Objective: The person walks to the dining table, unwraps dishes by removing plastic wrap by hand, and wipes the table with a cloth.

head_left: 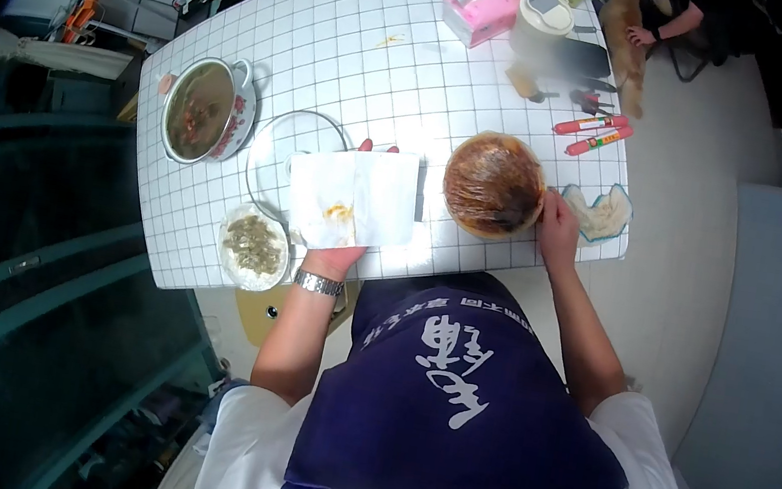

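My left hand [336,259] is closed on a folded white paper tissue [383,198] with an orange stain. Its palm is under the near edge, and fingertips show past the far edge. My right hand [558,231] grips the right rim of a round bowl [493,185], whose dark brown contents sit under what looks like wrinkled clear film. A clear glass lid [268,150] lies partly beneath the tissue. Left of my left wrist is a bowl of rice [254,249] topped with greenish food. Right of my right hand lies a crumpled pale wrapper or cloth [598,212] with a blue-green edge.
On the white tiled table [337,64], a pot of soup [201,110] stands at the left. Two red packaged sausages [594,135], a pink tissue box [481,13] and a lidded container [544,19] are at the right. Other people's arms [682,23] and an orange-furred animal [625,47] appear beyond the table.
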Available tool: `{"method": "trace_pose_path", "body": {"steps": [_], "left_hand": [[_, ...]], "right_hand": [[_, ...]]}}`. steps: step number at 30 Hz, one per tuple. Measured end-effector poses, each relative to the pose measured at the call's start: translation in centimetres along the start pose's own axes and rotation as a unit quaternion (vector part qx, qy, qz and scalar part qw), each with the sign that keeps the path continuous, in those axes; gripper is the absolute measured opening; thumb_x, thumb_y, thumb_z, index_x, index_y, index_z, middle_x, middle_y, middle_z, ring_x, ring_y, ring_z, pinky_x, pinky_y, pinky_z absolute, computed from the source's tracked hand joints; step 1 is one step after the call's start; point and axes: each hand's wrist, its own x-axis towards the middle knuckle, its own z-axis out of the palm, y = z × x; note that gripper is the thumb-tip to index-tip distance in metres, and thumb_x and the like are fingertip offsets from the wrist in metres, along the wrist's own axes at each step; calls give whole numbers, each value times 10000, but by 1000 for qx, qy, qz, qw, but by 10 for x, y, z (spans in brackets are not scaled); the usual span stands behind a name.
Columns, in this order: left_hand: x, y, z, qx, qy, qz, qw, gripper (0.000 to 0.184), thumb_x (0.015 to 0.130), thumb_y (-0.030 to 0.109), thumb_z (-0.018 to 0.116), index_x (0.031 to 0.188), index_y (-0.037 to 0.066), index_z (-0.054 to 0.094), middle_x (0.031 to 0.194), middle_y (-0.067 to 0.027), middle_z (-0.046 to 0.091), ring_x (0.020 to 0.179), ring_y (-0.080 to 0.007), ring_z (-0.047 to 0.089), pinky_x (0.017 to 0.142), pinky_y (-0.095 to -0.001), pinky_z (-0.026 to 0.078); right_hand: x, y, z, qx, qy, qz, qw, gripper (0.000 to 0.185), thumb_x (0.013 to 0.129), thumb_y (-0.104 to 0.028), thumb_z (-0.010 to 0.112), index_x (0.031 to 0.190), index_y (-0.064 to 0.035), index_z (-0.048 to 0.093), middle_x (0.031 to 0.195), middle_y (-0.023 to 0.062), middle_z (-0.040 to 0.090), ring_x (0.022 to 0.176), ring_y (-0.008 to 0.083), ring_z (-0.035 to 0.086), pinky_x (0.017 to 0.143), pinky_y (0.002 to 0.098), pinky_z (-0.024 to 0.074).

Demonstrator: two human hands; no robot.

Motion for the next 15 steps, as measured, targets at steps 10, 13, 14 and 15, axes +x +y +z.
{"method": "trace_pose_path", "body": {"steps": [10, 13, 14, 15], "left_hand": [[22, -15, 8, 2, -45, -1, 999, 622, 1003, 484, 297, 1526, 151, 245, 1562, -144, 275, 1426, -288, 291, 1167, -455, 254], [24, -23, 18, 6, -54, -7, 999, 624, 1000, 484, 307, 1529, 158, 239, 1559, -143, 283, 1420, -285, 300, 1161, -464, 265], [23, -24, 20, 3, -57, -13, 998, 628, 998, 483, 314, 1531, 161, 234, 1558, -142, 284, 1418, -282, 305, 1158, -468, 267], [22, -25, 20, 1, -56, -5, 998, 628, 998, 483, 314, 1531, 161, 234, 1558, -142, 284, 1418, -282, 305, 1158, -468, 267]], "right_hand": [[-44, -126, 24, 187, -114, -150, 964, 409, 933, -121, 596, 1306, 22, 513, 1216, 158, 614, 1106, 206, 585, 943, 322, 461], [-31, -151, 45, 240, -247, 58, 937, 321, 927, -80, 602, 1240, -8, 576, 999, 59, 644, 912, 105, 602, 806, 243, 484], [-27, -152, 46, 238, -251, 56, 936, 321, 927, -80, 602, 1240, -8, 576, 999, 59, 644, 912, 105, 602, 806, 243, 484], [-24, -153, 47, 203, -246, 41, 947, 274, 913, -125, 624, 1148, 15, 600, 916, 63, 663, 831, 117, 612, 755, 261, 491]]}}
